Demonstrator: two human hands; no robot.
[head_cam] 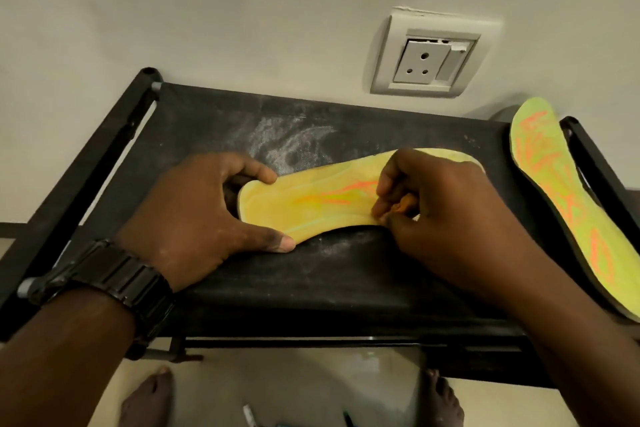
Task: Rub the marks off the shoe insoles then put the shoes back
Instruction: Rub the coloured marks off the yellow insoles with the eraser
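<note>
A yellow insole with faint orange marks lies flat on the black fabric shelf of a rack. My left hand grips its heel end between thumb and fingers. My right hand is curled over the insole's front half and pinches a small orange eraser against the marked area. A second yellow-green insole with bold orange marks rests on the shelf's right side, leaning over the rack's right bar. No shoes are in view.
White rubbing dust is smeared on the shelf behind the insole. A wall socket sits above the rack. Below the front bar are my bare feet and small items on the floor.
</note>
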